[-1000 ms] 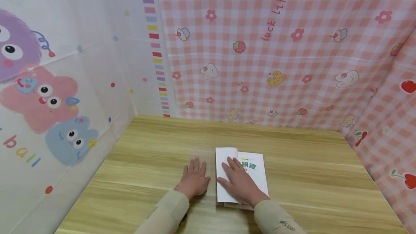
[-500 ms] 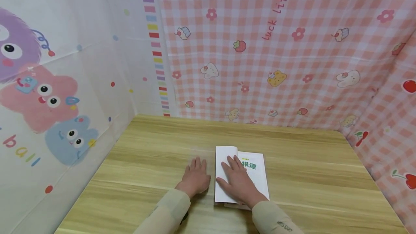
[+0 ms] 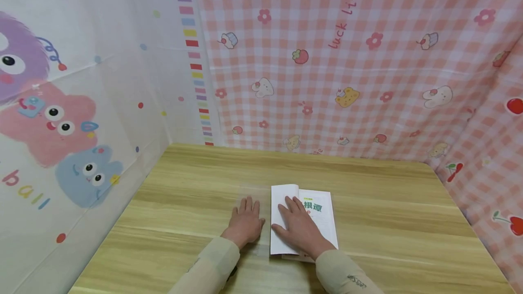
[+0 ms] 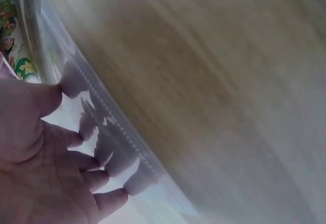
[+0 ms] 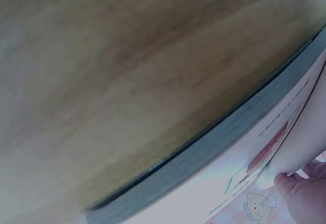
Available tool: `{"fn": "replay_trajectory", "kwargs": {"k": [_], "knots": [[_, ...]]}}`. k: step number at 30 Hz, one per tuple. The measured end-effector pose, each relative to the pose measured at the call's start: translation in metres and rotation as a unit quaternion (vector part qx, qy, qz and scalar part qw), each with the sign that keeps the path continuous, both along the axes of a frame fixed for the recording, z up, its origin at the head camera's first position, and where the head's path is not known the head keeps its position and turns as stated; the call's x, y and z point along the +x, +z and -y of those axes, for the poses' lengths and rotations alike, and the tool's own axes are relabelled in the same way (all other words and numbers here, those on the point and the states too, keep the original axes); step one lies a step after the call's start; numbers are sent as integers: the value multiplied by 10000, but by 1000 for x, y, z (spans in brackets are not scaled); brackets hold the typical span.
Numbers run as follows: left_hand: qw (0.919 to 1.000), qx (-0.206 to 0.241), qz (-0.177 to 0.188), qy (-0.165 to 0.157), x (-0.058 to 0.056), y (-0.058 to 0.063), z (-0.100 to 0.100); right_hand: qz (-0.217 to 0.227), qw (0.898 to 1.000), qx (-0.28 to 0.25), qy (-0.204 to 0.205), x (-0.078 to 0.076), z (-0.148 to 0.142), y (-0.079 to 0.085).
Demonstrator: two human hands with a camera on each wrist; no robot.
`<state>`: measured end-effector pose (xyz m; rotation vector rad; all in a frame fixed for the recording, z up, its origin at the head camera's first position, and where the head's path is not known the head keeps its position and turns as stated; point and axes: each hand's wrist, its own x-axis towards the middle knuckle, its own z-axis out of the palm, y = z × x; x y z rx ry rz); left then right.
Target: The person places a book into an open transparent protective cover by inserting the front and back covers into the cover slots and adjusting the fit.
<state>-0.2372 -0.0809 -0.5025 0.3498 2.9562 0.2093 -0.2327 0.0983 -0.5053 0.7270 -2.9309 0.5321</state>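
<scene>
A book [image 3: 323,226] with green printed characters on its white page lies on the table. Its turned white leaf [image 3: 283,194] lies to the left, under my right hand [image 3: 303,230]. That hand rests on it with fingers spread and straight. Left of the book, my left hand [image 3: 245,223] lies palm down, fingers extended. In the left wrist view its fingertips touch a clear plastic sheet [image 4: 119,114] with a dotted seam, and part of a colourful printed cover [image 4: 10,30] shows beside it. In the right wrist view the book's page edge [image 5: 178,175] runs diagonally.
The wood-grain table [image 3: 388,221] extends around the book on all sides. A pink checked cloth [image 3: 327,71] hangs behind it, and a white cloth with cartoon figures [image 3: 135,80] hangs on the left.
Both hands stay almost in place on the plastic sheet and the book. The left thumb stands out slightly more than half a second ago. The head view has shifted a little.
</scene>
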Motion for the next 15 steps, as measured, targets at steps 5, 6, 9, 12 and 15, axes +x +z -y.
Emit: {"fn": "replay_trajectory", "kwargs": {"k": [5,6,9,12,15], "knots": [[9998,-103,-132,-107,-3,-4,2,-103,9998,151,49,1,1,1],[9997,-134,-173,-139,-3,-4,2,-122,9997,179,67,1,1,1],[9996,-57,-234,-152,-5,-5,4,-198,9994,244,119,2,1,2],[9994,249,-219,-42,-7,-3,5,-257,9990,321,148,1,2,2],[9984,549,-79,115,-8,1,5,-267,9986,429,134,1,3,1]]}}
